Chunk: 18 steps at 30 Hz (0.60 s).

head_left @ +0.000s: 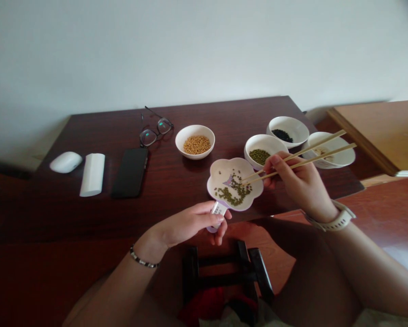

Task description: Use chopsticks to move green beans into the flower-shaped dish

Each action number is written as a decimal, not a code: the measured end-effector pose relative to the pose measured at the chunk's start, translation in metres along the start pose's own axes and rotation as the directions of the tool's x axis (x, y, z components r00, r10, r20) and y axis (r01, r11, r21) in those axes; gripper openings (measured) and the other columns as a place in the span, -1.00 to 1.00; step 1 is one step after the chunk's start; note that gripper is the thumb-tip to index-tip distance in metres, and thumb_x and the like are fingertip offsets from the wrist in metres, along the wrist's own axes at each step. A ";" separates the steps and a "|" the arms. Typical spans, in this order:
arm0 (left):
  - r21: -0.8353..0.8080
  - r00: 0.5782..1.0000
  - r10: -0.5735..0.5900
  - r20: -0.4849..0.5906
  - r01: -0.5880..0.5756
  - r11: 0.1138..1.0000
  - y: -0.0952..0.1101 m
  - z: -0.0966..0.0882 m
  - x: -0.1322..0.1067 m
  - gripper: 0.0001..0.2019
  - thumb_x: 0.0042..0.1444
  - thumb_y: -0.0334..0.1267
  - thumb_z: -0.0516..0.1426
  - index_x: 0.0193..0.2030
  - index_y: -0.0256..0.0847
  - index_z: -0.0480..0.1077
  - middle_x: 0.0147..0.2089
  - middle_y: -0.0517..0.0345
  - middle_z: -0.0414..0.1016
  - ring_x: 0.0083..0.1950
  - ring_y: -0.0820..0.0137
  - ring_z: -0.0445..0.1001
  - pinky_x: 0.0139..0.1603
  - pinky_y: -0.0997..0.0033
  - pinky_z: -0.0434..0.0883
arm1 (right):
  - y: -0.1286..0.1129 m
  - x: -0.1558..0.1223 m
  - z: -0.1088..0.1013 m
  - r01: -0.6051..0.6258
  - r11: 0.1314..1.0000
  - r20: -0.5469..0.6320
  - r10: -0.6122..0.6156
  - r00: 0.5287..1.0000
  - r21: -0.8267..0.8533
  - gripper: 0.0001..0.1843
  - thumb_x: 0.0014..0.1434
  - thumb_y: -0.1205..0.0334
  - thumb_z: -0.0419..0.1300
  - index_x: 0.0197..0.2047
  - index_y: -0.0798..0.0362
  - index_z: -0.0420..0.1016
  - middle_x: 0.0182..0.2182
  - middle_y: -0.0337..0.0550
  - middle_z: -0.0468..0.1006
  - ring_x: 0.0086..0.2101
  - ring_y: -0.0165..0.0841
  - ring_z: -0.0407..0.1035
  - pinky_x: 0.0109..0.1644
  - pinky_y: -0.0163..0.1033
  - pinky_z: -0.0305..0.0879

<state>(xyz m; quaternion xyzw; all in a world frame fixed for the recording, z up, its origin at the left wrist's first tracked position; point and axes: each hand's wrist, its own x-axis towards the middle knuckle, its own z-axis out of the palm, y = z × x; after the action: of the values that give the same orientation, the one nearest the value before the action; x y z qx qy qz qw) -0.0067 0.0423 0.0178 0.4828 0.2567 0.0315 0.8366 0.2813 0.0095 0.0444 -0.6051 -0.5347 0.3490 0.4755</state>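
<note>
My left hand [204,221] grips the short handle of a white flower-shaped dish [214,178] at the table's front edge. Scattered mung beans [236,195] lie in the dish, around a small purple printed figure. In my right hand [294,179] is a pair of wooden chopsticks [312,160], their tips down among the beans. Whether the tips pinch a bean is too small to tell. Just behind my right fingers stands a white bowl [249,147] of green mung beans [259,156], partly covered by the hand.
Behind are a bowl [304,136] of black beans and a bowl [348,158] with pale pieces. Soybeans fill part of another bowl [195,155]. Eyeglasses [156,131], a black phone [130,173], a white case [92,175] and a white mouse [66,162] lie leftward. A wooden surface [380,131] adjoins at right.
</note>
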 end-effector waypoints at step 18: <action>0.019 1.000 0.007 0.001 -0.007 1.000 0.002 0.002 0.000 -0.76 0.43 -0.13 0.09 0.07 -0.26 0.34 -0.25 0.13 0.49 -0.26 0.36 0.51 -0.15 0.32 0.38 | -0.002 0.000 0.003 0.002 1.000 0.003 -0.001 1.000 -0.024 -0.52 0.44 -0.22 0.15 -0.29 0.00 0.54 -0.49 -0.19 0.56 -0.49 -0.39 0.49 -0.43 -0.32 0.47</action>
<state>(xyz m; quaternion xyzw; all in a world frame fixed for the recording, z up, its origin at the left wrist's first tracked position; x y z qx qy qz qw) -0.0051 0.0419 0.0199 0.4918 0.2550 0.0318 0.8319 0.2782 0.0100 0.0457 -0.6098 -0.5399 0.3432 0.4679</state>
